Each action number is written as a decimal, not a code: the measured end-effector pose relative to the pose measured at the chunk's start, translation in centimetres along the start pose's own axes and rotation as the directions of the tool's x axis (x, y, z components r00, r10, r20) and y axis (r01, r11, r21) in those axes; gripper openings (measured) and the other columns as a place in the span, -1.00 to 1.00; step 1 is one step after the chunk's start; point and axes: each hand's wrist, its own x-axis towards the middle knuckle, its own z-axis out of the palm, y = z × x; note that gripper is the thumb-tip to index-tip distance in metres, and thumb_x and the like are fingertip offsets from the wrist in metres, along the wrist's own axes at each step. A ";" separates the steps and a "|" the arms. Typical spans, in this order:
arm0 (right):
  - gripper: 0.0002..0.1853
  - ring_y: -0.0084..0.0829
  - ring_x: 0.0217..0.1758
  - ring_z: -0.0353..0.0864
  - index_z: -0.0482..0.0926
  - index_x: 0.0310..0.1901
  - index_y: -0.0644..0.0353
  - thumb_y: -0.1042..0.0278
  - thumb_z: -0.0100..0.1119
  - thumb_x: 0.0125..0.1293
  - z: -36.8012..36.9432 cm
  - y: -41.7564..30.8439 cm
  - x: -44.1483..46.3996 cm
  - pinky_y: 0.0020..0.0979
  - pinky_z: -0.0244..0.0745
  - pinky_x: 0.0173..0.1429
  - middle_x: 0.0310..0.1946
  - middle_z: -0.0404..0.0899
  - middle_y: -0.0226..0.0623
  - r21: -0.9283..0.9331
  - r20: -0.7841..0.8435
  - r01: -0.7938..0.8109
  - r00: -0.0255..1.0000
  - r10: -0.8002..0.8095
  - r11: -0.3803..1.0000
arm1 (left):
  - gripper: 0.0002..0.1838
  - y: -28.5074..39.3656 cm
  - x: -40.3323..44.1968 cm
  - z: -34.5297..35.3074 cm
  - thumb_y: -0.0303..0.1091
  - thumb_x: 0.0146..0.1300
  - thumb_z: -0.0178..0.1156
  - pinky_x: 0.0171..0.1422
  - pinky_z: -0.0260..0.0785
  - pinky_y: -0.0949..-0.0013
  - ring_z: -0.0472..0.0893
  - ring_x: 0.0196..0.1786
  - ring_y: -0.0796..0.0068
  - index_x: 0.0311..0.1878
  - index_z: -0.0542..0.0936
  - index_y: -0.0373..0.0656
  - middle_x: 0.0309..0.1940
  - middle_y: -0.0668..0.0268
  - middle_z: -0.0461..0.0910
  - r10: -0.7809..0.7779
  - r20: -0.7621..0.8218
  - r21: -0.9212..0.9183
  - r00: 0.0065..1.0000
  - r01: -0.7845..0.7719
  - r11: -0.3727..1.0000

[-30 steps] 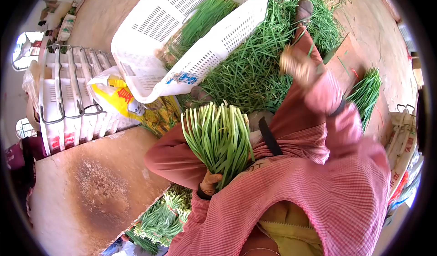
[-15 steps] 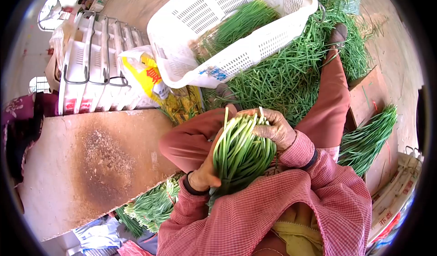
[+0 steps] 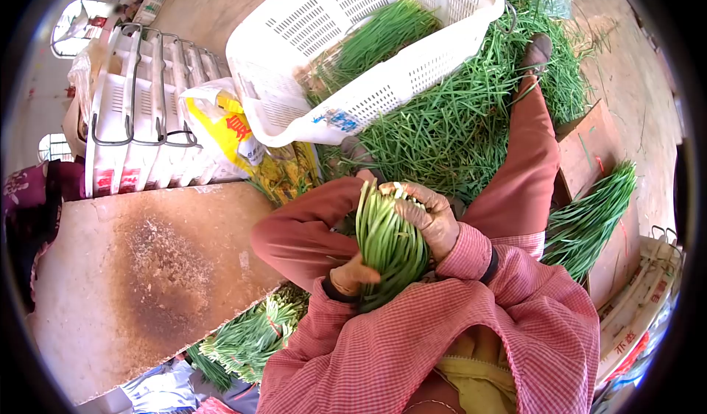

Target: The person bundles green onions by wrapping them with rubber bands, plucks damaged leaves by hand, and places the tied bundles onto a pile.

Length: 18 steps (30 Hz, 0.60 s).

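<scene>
A thick bunch of garlic chives (image 3: 394,248) is upright in front of my chest, its pale stem ends at the top and its green leaves running down towards my lap. My right hand (image 3: 434,226) curls over the upper right of the bunch, with the fingers at the stem ends. Lower down, my left hand (image 3: 353,274) is wrapped against the left side, thumb across the front; its other fingers are mostly behind the stems. Loose green leaves (image 3: 449,134) lie heaped on the floor beyond my knees.
A white perforated basket (image 3: 294,123) with chives inside stands ahead. Left are a stained board (image 3: 81,267), a yellow bag (image 3: 221,130) and white crates (image 3: 110,141). Tied bunches lie beneath the board's edge (image 3: 250,340) and on cardboard (image 3: 600,219) at right.
The bunch now looks narrower and more tightly gathered. My right hand has drawn slightly left and down, and my left thumb lies further across the stems. The whole view has shifted slightly.
</scene>
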 end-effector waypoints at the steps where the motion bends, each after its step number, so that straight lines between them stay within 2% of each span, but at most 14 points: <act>1: -0.76 -0.47 -0.10 0.49 0.52 -0.12 0.23 0.44 0.14 0.14 0.2 -0.7 0.2 -0.44 0.40 0.02 -0.16 0.53 -0.32 0.001 0.000 0.003 1.000 -0.003 1.000 | -0.17 -0.2 -0.1 -0.1 -0.32 -0.19 0.39 0.13 0.24 0.34 0.39 0.05 0.35 0.18 0.20 -0.26 0.05 0.20 0.38 -0.001 0.001 0.002 1.000 0.001 1.000; 3: -0.82 -0.47 -0.21 0.54 0.56 -0.20 0.24 0.39 0.08 0.19 0.0 -2.0 0.5 -0.46 0.42 -0.04 -0.27 0.58 -0.35 -0.179 -0.015 -0.114 0.993 0.113 0.977 | -0.14 -0.6 -0.2 -0.8 -0.33 -0.23 0.42 0.16 0.21 0.32 0.36 0.10 0.35 0.19 0.20 -0.23 0.08 0.22 0.35 -0.093 0.015 0.101 0.996 0.091 0.991; 4: -0.82 -0.47 -0.28 0.56 0.58 -0.25 0.24 0.36 0.08 0.19 0.0 -2.3 0.8 -0.46 0.45 -0.08 -0.31 0.60 -0.34 -0.305 -0.013 -0.022 1.000 0.019 0.952 | -0.17 -0.6 -0.1 -0.9 -0.33 -0.20 0.41 0.16 0.21 0.32 0.37 0.09 0.36 0.19 0.22 -0.21 0.08 0.23 0.35 -0.113 0.028 0.100 0.993 0.110 0.989; 5: -0.83 -0.48 -0.30 0.56 0.59 -0.30 0.25 0.34 0.11 0.16 -0.4 -2.9 1.3 -0.44 0.45 -0.09 -0.32 0.60 -0.30 -0.525 0.023 0.162 0.984 -0.177 0.836 | -0.17 -0.7 -0.2 -0.9 -0.33 -0.20 0.41 0.16 0.21 0.32 0.37 0.09 0.36 0.19 0.22 -0.21 0.08 0.23 0.35 -0.119 0.030 0.089 0.992 0.116 0.989; 6: -0.85 -0.48 -0.35 0.54 0.60 -0.36 0.21 0.34 0.12 0.13 -1.1 -4.0 2.1 -0.42 0.43 -0.09 -0.41 0.59 -0.31 -0.535 0.000 0.231 0.962 -0.273 0.813 | -0.19 -0.6 -0.2 -0.8 -0.36 -0.21 0.40 0.17 0.19 0.34 0.37 0.09 0.37 0.18 0.23 -0.21 0.06 0.25 0.37 -0.102 0.004 0.080 0.995 0.102 0.992; 9: -0.59 -0.42 -0.17 0.45 0.45 -0.12 0.25 0.12 0.16 0.08 -5.7 -12.6 4.9 -0.39 0.35 -0.02 -0.21 0.50 -0.19 -0.710 -0.059 0.362 0.824 -0.563 0.604 | -0.23 -1.5 -0.2 -2.1 -0.37 -0.20 0.39 0.15 0.20 0.37 0.39 0.05 0.39 0.15 0.27 -0.22 0.02 0.28 0.41 -0.037 0.002 0.081 0.999 0.037 0.996; 11: -0.46 -0.37 -0.12 0.44 0.42 -0.04 0.20 -0.06 0.16 0.07 -11.4 -17.6 7.5 -0.33 0.36 -0.07 -0.19 0.50 -0.19 -0.901 -0.056 0.299 0.638 -0.768 0.313 | -0.25 -2.0 -0.8 -3.3 -0.38 -0.18 0.38 0.14 0.21 0.38 0.39 0.05 0.37 0.15 0.27 -0.22 0.01 0.27 0.41 -0.037 -0.042 0.075 0.998 0.040 0.996; 12: -0.37 -0.26 -0.05 0.42 0.31 0.06 0.20 -0.10 0.13 0.08 -10.5 -16.8 6.1 -0.29 0.35 0.00 -0.05 0.39 -0.10 -0.992 0.129 0.076 0.624 -0.771 -0.104 | -0.27 -1.8 -1.0 -3.2 -0.39 -0.15 0.35 0.14 0.21 0.37 0.39 0.06 0.38 0.15 0.27 -0.22 0.02 0.27 0.41 -0.030 -0.078 0.088 0.996 0.037 0.995; 13: -0.27 -0.16 0.03 0.39 0.20 0.17 0.21 -0.14 0.10 0.09 -8.8 -15.4 3.4 -0.25 0.34 0.06 0.10 0.28 -0.01 -0.850 0.297 -0.156 0.648 -0.701 -0.504 | -0.27 -1.3 -1.1 -2.5 -0.39 -0.15 0.35 0.14 0.21 0.37 0.39 0.06 0.38 0.15 0.27 -0.22 0.02 0.27 0.41 -0.026 -0.071 0.094 0.997 0.033 0.995; 14: -0.26 -0.16 0.11 0.27 0.10 0.20 0.12 -0.08 0.14 0.07 -7.9 -13.2 1.5 -0.24 0.24 0.12 0.14 0.18 -0.02 -0.843 0.361 -0.035 0.703 -0.613 -0.537 | -0.28 -1.0 -1.2 -1.5 -0.41 -0.15 0.35 0.14 0.21 0.36 0.38 0.06 0.38 0.15 0.27 -0.22 0.03 0.26 0.40 0.015 -0.125 0.068 0.992 -0.006 0.998; 15: -0.22 -0.17 0.18 0.14 0.00 0.23 0.04 -0.03 0.18 0.06 -7.9 -10.2 0.1 -0.22 0.13 0.18 0.19 0.07 -0.03 -0.951 0.285 0.187 0.843 -0.456 -0.248 | -0.28 -1.0 -1.2 -0.9 -0.43 -0.14 0.34 0.15 0.21 0.36 0.38 0.07 0.38 0.15 0.27 -0.22 0.03 0.25 0.40 0.054 -0.183 0.039 0.982 -0.048 0.998; 16: -0.16 -0.18 0.25 0.01 -0.09 0.26 -0.04 0.03 0.22 0.04 -8.7 -6.6 -1.4 -0.21 0.03 0.24 0.24 -0.04 -0.04 -0.958 0.192 0.227 0.961 -0.197 0.176 | -0.27 -1.1 -1.1 -1.3 -0.46 -0.15 0.33 0.17 0.19 0.35 0.37 0.08 0.38 0.16 0.26 -0.22 0.05 0.25 0.39 0.089 -0.127 0.071 0.988 -0.081 0.994; 17: -0.08 -0.19 0.32 -0.12 -0.19 0.29 -0.13 0.08 0.26 0.03 -9.3 -3.5 -2.6 -0.19 -0.08 0.30 0.29 -0.15 -0.06 -0.849 0.210 0.145 0.975 0.072 0.509 | -0.27 -1.1 -1.3 -1.1 -0.46 -0.15 0.33 0.17 0.19 0.35 0.37 0.08 0.38 0.16 0.26 -0.22 0.05 0.25 0.39 0.087 -0.131 0.069 0.988 -0.078 0.995; 18: 0.01 -0.20 0.40 -0.24 -0.29 0.33 -0.21 0.14 0.29 0.01 -8.8 -1.2 -3.0 -0.18 -0.18 0.36 0.34 -0.25 -0.07 -0.658 0.350 0.118 0.922 0.164 0.744 | -0.26 -0.9 -1.6 -0.9 -0.48 -0.16 0.33 0.17 0.19 0.35 0.37 0.09 0.37 0.17 0.25 -0.22 0.06 0.24 0.38 0.116 -0.113 0.128 0.987 -0.101 0.987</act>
